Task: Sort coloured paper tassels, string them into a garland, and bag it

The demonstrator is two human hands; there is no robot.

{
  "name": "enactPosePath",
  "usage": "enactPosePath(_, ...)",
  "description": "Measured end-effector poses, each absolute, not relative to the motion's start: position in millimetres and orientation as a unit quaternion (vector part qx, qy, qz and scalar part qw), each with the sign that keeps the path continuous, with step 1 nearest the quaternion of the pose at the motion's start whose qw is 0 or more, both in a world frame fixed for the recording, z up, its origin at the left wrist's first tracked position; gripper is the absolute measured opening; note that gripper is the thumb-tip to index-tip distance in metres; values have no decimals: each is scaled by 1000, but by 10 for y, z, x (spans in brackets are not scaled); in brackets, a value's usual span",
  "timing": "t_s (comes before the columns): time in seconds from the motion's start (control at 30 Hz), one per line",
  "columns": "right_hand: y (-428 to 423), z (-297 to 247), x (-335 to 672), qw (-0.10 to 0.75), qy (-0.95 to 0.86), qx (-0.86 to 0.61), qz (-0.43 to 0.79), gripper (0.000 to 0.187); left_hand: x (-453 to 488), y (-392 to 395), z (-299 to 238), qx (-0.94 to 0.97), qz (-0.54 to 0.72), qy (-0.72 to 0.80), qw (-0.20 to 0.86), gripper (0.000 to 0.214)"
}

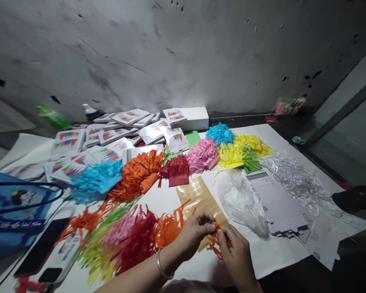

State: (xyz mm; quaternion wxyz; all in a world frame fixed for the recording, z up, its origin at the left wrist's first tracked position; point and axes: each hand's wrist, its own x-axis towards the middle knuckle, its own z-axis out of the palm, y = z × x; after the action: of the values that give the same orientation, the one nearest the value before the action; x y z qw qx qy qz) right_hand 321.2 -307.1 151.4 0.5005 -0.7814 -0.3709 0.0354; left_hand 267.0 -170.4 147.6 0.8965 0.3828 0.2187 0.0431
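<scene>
My left hand [194,232] and my right hand [236,253] meet low in the middle, both pinched on a small piece of orange fringed paper [216,243]. A silver bangle [162,266] circles my left wrist. Under my hands lies a tan sticker sheet [198,194]. A row of fringed paper in orange, red, pink and yellow-green [131,240] trails off to the left of my left hand.
Piles of fringed paper lie behind: blue [94,181], orange [138,173], red [177,170], pink [203,154], yellow [236,154]. White booklets [110,140] are stacked at the back left. Clear plastic wrap [240,199] lies right, a blue bag [12,211] and a phone [42,248] left.
</scene>
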Motion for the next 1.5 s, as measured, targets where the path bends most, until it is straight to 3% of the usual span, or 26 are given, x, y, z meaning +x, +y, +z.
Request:
enactPosePath(0.4, -3073, 1655, 2904, 475, -483, -729, 99, 22, 2079, -1709, 1683, 406, 116, 247, 872, 31)
enactPosePath(0.67, -3112, 1660, 2848, 435, -532, -725, 58, 23, 1951, -1712, 1820, 433, 107, 238, 863, 33)
enactPosePath(0.97, -3093, 1696, 2842, 451, -521, -719, 91, 21, 1949, -1674, 1771, 438, 98, 230, 863, 31)
enactPosePath(1.27, -3098, 1760, 2953, 384, -568, -711, 158, 26, 1905, -1672, 1709, 464, 97, 218, 853, 28)
enactPosePath(1.5, -3047, 1760, 2947, 351, -599, -715, 85, 26, 1882, -1667, 1692, 505, 113, 201, 832, 27)
